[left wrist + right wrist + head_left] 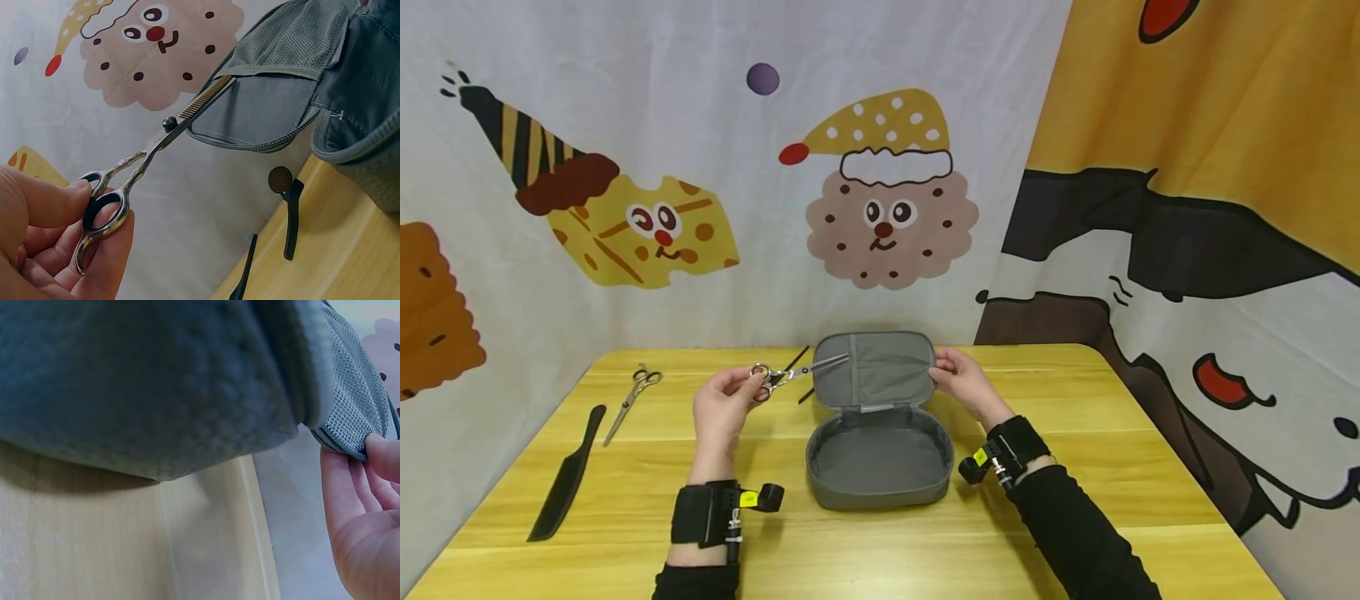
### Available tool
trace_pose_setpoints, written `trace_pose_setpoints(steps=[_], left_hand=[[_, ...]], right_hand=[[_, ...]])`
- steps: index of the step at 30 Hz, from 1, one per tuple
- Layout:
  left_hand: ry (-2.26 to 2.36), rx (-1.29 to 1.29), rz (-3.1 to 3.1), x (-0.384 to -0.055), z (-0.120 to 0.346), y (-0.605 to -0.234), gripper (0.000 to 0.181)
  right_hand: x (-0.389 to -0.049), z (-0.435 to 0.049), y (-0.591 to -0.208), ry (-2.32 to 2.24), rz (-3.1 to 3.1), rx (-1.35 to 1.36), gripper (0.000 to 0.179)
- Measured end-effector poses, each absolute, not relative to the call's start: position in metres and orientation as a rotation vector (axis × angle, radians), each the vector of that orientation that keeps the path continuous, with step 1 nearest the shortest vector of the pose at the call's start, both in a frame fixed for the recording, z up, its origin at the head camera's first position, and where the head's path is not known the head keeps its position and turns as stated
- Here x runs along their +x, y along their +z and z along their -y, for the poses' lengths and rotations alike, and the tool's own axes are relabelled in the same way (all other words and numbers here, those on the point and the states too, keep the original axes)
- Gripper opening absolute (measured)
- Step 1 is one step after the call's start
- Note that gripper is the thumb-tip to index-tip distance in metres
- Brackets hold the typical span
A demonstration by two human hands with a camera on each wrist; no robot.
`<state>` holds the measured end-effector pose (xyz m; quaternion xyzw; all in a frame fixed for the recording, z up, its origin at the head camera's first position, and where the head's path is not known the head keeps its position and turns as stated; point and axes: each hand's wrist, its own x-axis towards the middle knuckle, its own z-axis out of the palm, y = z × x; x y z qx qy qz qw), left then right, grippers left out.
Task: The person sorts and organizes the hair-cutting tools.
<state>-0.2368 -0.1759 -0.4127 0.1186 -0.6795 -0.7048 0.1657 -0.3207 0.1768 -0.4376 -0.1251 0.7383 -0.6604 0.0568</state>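
Note:
My left hand (721, 408) pinches a pair of silver thinning scissors (784, 377) by the finger rings. In the left wrist view, the toothed blade (206, 100) points at the mesh pocket (284, 47) inside the lid, with its tip at the pocket's edge. The grey zip case (880, 498) stands unzipped on the table, its lid (831, 375) raised at the back. With thumb and fingers, my right hand (967, 386) grips the lid's right edge. In the right wrist view, that hand (365, 531) holds the mesh side, and the case body covers much of the picture.
Left on the wooden table (1075, 517) lie a second pair of scissors (627, 406) and a black comb (567, 483) with a handle. Two thin black pieces, apparently hair clips (292, 219), lie left of the case. A cartoon-printed curtain (700, 317) hangs behind the table.

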Motion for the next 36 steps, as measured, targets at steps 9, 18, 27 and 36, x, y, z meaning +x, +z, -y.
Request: trace_pose_setpoints(steps=[9,18,27,36], left_hand=[[-2.021,0.354,1.945,-0.236,0.177,-0.411,0.023],[-2.137,0.400,1.892,-0.238,0.180,-0.412,0.028],[-2.210,0.372,2.000,-0.246,0.190,-0.402,0.032],[-2.124,0.186,2.117,-0.257,0.197,-0.401,0.031]], right_hand=[[-0.317,-0.175,-0.436,-2.037,-2.251,-0.379,0.029],[-0.317,-0.175,-0.438,-2.028,-2.274,-0.384,0.029],[-0.315,-0.176,-0.438,-2.037,-2.291,-0.397,0.028],[-0.317,-0.176,-0.439,-2.052,-2.275,-0.409,0.027]])
